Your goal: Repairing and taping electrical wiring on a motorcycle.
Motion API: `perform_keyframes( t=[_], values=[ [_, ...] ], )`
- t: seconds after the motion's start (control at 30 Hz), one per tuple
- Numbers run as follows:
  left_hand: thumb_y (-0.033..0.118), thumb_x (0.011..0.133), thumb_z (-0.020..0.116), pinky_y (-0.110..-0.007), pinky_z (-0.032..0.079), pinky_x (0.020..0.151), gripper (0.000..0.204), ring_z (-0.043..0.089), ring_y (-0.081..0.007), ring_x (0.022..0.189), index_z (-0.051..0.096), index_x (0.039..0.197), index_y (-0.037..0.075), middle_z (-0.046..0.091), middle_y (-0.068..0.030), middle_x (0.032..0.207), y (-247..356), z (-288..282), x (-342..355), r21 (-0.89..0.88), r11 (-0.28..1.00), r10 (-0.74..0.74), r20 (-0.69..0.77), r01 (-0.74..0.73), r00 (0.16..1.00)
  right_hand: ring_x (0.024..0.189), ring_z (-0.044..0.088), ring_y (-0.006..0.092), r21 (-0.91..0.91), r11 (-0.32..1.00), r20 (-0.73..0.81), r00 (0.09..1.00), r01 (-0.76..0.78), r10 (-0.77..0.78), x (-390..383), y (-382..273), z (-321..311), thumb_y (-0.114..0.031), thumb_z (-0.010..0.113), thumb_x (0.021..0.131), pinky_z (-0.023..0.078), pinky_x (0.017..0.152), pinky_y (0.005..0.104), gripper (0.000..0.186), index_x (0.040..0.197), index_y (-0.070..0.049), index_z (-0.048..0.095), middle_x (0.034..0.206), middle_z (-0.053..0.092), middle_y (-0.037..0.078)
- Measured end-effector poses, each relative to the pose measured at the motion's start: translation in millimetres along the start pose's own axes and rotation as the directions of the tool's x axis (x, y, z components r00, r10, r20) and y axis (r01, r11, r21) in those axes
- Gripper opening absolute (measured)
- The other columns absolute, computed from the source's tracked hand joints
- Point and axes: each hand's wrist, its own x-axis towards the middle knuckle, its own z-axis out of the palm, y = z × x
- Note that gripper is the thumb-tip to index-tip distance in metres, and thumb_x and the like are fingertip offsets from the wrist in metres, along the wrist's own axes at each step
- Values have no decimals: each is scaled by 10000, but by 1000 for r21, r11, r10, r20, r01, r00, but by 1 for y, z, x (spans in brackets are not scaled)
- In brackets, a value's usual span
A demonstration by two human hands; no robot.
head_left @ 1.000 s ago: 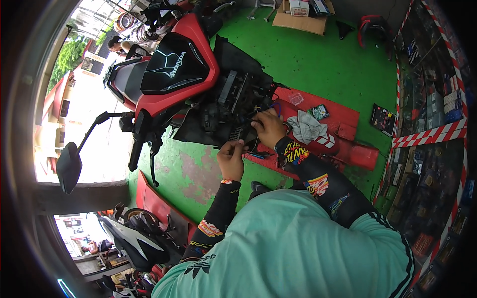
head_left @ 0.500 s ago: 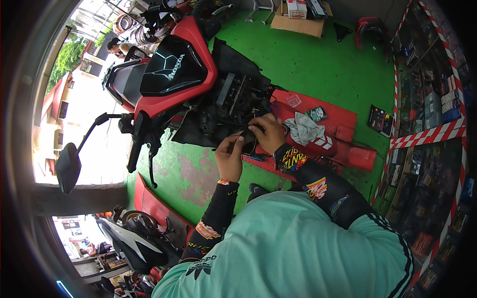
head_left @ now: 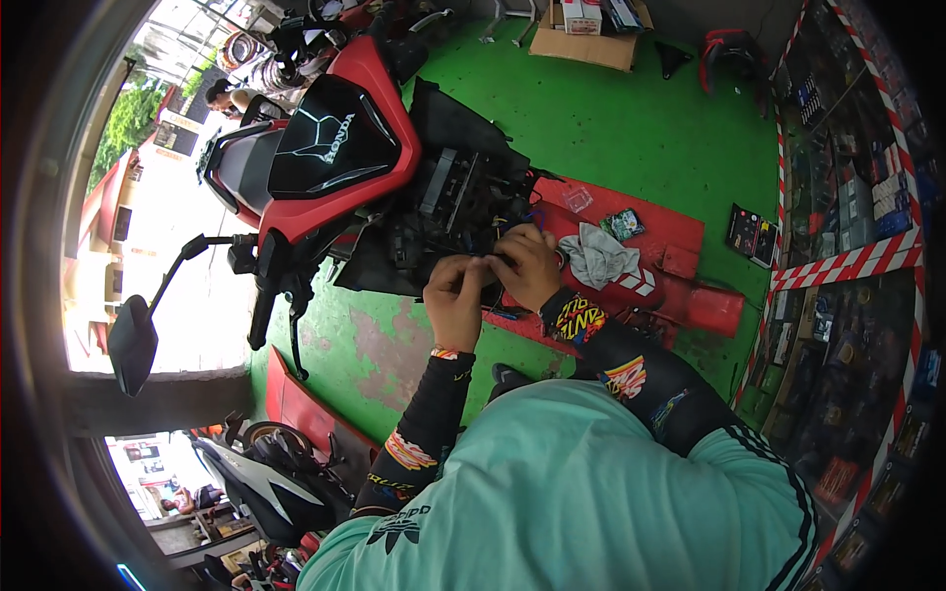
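Both of my hands work close together in front of a red and black scooter [head_left: 394,172] whose front is stripped of panels. My left hand [head_left: 455,300] is pinched closed, its fingertips meeting those of the right. My right hand [head_left: 529,269] is also closed in a pinch, thumb toward the left hand. What lies between the fingers is small and dark, and the fingers hide it. Just beyond them, the exposed wiring and dark parts [head_left: 458,192] of the scooter show. A grey rag [head_left: 599,256] lies right of my right hand.
Under the scooter is a red lift platform [head_left: 680,222] on a green floor, with a small green packet [head_left: 623,225] on it. A cardboard box [head_left: 583,49] stands far off. Right is a glass display case [head_left: 847,325]; lower left, a white and black scooter [head_left: 266,488].
My left hand has come up and to the right, so its fingertips now meet those of my right hand. The view has shifted slightly.
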Motion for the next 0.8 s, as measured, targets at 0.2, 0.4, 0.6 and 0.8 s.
perform_keyframes(
  t=[0.2, 0.4, 0.6, 0.8],
  values=[
    [24, 957, 605, -293, 576, 859, 307, 684, -190, 1013, 569, 1236, -101, 665, -180, 1183, -51, 11, -17, -246, 911, -339, 8, 330, 941, 1025, 602, 265, 48, 998, 70, 997, -47, 44, 10, -3, -7, -229, 747, 872, 358, 901, 394, 205, 944, -51, 677, 978, 663, 79],
    [100, 934, 737, -255, 552, 752, 326, 679, -134, 881, 619, 1172, -89, 718, -119, 1019, -55, 29, 0, -363, 897, -288, -51, 251, 956, 1037, 607, 248, 84, 993, 53, 995, -85, 81, 12, 4, -4, -262, 728, 888, 347, 880, 421, 205, 960, -69, 724, 971, 698, 61],
    [112, 911, 758, -236, 524, 713, 234, 660, -102, 795, 682, 1026, -78, 711, -70, 881, -62, 28, 0, -319, 923, -272, -144, 216, 951, 816, 632, 204, -19, 993, 155, 981, -113, 115, 21, 0, -1, -207, 758, 898, 449, 765, 362, 210, 986, -25, 705, 879, 644, 61],
    [121, 906, 767, -237, 521, 688, 218, 660, -96, 782, 706, 991, -71, 726, -75, 868, -53, 34, 1, -260, 949, -230, -171, 181, 958, 802, 652, 240, 517, 681, 225, 850, -519, 476, 16, 20, 24, -250, 801, 848, 476, 623, 383, 221, 899, -52, 719, 811, 672, 101]
  ],
)
